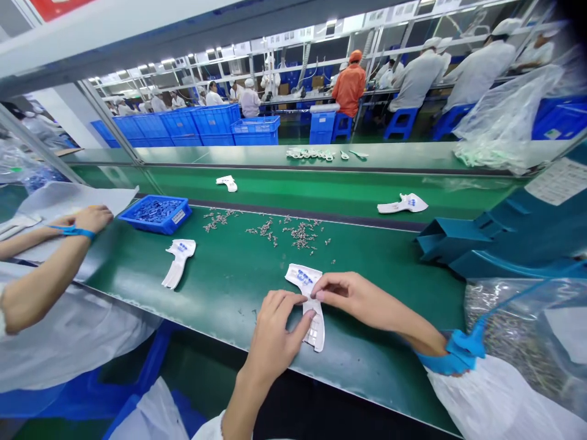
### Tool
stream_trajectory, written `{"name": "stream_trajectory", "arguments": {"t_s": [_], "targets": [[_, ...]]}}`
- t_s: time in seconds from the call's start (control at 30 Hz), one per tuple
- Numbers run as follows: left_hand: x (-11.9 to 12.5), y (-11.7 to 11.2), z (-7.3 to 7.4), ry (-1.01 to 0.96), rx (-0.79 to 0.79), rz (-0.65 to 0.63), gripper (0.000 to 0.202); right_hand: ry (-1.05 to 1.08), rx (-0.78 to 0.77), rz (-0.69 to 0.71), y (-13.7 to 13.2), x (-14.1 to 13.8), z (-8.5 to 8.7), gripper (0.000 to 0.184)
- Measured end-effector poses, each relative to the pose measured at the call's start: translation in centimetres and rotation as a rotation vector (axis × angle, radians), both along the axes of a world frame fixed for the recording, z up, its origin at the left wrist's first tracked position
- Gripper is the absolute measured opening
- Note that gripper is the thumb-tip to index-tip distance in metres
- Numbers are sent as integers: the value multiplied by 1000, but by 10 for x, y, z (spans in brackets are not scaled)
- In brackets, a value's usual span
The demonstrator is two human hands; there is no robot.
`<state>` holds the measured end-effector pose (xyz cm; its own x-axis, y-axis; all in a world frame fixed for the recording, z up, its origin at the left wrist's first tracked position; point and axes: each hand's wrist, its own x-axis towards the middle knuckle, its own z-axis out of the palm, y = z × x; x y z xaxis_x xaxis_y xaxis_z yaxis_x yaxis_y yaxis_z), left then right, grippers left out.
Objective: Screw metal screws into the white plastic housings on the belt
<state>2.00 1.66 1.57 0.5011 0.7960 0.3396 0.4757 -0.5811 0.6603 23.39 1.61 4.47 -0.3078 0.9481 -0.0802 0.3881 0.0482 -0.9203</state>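
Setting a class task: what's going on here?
A person's left hand and right hand both hold a white moulded plastic piece with blue printing on a green conveyor belt. Small metal parts lie scattered on the belt beyond it, near a blue plastic tray. A co-worker's hand rests on a white sheet at the left.

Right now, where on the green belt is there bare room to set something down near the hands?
Bare green belt runs right of the white printed card held by the left hand and right hand, up to the teal metal chute. Another patch lies between that card and the second card. Crowded: the scattered metal parts beyond.
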Motion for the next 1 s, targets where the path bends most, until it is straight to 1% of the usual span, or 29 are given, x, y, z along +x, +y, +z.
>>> {"name": "stream_trajectory", "arguments": {"t_s": [0.07,0.1,0.23,0.3,0.47,0.57,0.8,1.0], "targets": [[-1,-2,1,20,5,5,14,-45,18,30,-4,-9,2,24],[-1,-2,1,49,4,-2,18,-81,28,37,-6,-11,2,23],[-1,-4,3,200,18,-76,57,-201,43,67,-10,-14,4,23],[1,-3,3,238,31,-104,66,-223,47,63,-10,-14,5,22],[2,-1,2,237,7,-108,67,-284,37,16,-9,-18,3,17],[3,-2,3,224,-9,-99,68,-318,37,20,-8,-18,4,18],[4,-3,6,244,-53,-104,64,-512,-1,182,7,-12,18,21],[3,-2,4,213,-75,-93,65,-544,-31,307,18,-17,26,25]]}}
